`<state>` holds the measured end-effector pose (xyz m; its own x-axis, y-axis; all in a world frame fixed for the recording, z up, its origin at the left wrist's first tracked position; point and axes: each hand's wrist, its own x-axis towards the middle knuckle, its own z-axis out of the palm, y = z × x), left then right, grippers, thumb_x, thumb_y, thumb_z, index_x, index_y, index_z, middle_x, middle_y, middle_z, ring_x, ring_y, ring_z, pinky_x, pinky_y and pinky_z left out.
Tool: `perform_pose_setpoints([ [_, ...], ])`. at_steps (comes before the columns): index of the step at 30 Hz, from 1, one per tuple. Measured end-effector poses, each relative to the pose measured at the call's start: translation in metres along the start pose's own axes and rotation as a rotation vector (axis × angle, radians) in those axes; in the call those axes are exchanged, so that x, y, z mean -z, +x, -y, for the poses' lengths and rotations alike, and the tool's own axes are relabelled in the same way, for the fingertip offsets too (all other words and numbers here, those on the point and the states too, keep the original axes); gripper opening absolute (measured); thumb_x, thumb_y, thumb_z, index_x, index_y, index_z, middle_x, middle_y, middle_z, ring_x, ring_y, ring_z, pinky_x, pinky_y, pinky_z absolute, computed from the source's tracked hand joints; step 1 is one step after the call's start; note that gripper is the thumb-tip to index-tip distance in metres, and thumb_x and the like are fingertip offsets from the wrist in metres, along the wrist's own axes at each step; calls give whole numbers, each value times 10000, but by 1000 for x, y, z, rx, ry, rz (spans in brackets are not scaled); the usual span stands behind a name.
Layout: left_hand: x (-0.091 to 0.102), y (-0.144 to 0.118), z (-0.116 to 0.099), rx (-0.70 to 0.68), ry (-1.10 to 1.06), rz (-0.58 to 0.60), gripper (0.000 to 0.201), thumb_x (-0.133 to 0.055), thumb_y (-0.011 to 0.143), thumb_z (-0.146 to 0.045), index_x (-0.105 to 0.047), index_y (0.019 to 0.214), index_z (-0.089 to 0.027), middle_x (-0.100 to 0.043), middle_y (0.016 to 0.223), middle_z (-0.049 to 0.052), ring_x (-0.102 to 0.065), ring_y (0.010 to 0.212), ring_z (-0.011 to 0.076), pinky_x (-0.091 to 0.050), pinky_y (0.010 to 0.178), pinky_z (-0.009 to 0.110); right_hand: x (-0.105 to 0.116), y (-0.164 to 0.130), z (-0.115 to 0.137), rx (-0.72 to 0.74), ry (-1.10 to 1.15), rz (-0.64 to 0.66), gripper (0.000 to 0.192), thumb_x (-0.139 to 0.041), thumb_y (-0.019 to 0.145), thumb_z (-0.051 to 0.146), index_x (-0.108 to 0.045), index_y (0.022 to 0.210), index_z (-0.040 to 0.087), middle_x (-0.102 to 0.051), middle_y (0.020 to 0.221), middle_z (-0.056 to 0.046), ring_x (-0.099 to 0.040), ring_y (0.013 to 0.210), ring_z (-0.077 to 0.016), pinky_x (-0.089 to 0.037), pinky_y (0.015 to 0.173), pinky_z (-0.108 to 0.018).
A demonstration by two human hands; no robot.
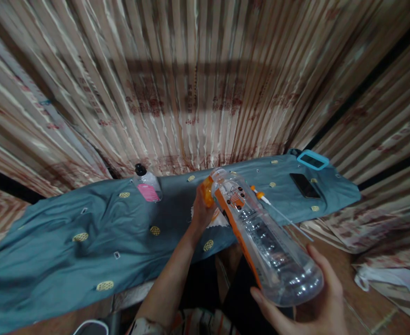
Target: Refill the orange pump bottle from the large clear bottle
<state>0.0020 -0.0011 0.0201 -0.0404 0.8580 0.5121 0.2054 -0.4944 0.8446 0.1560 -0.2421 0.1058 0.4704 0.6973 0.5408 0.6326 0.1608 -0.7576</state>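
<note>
Seen from above, a person held a large clear plastic bottle slanted across the middle of the view, its base low and near, its neck pointing up and away toward a table. The right hand cupped the bottle's rounded base from beneath, fingers and thumb wrapped firmly around it, which seemed to carry the weight and hold the slant steady. The left hand reached forward to the neck, its fingers closed around an orange cap at the bottle's mouth; whether the cap was still threaded on could not be told. An orange label ran along the bottle's left side, and the bottle looked empty or nearly so. The table was draped in a blue-grey cloth dotted with small yellow ovals. On the cloth, well to the left of the hands, stood a small clear bottle with a black cap and a pink label. Just beyond the big bottle's neck lay a thin white stick with an orange tip, partly hidden by the bottle. Farther right on the cloth a dark phone lay flat, and near it at the back edge sat a small frame with a light blue rim. Striped curtains in cream and brown hung behind the table and filled the background.
</note>
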Motion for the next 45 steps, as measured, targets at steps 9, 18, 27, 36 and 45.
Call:
perform_pose_setpoints([
  [9, -2, 0, -4, -38, -34, -22, 599, -760, 885, -415, -496, 1391, -233, -690, 1228, 96, -721, 1031, 255, -619, 902, 413, -10, 7, 47, -342, 101, -93, 1190, -944, 568, 634, -457, 1580, 239, -608, 1428, -207, -599, 1284, -494, -410, 1087, -829],
  [18, -2, -2, -1, -31, -105, -38, 613, -769, 889, -500, -516, 1374, -224, -691, 1195, 79, -709, 990, 233, -606, 881, 394, -3, 5, -1, 40, 20, -62, 1107, -979, 621, 489, -491, 1586, 253, -613, 1477, -146, -719, 1057, -254, -609, 734, -289],
  [27, -2, -2, 1, -15, -114, -15, 621, -757, 890, -510, -507, 1382, -225, -684, 1230, 93, -706, 1041, 260, -593, 934, 426, -11, 7, 42, -244, 94, -118, 1161, -940, 614, 634, -482, 1575, 171, -669, 1341, -159, -670, 1143, -304, -553, 944, -412],
  [36, -2, -1, -1, -11, -86, -15, 569, -745, 892, -464, -525, 1368, -243, -681, 1222, 82, -698, 1027, 245, -593, 922, 408, -10, 10, 28, -37, 31, -103, 1089, -941, 665, 577, -490, 1583, 203, -678, 1257, -127, -685, 1031, -261, -591, 758, -332],
  [45, -2, -4, 1, 4, -87, -4, 631, -766, 869, -436, -493, 1401, -234, -687, 1241, 87, -698, 1011, 238, -597, 904, 399, 2, 14, -9, 245, -1, -2, 1143, -980, 644, 418, -430, 1631, 242, -690, 1253, -143, -749, 894, -246, -647, 617, -286],
])
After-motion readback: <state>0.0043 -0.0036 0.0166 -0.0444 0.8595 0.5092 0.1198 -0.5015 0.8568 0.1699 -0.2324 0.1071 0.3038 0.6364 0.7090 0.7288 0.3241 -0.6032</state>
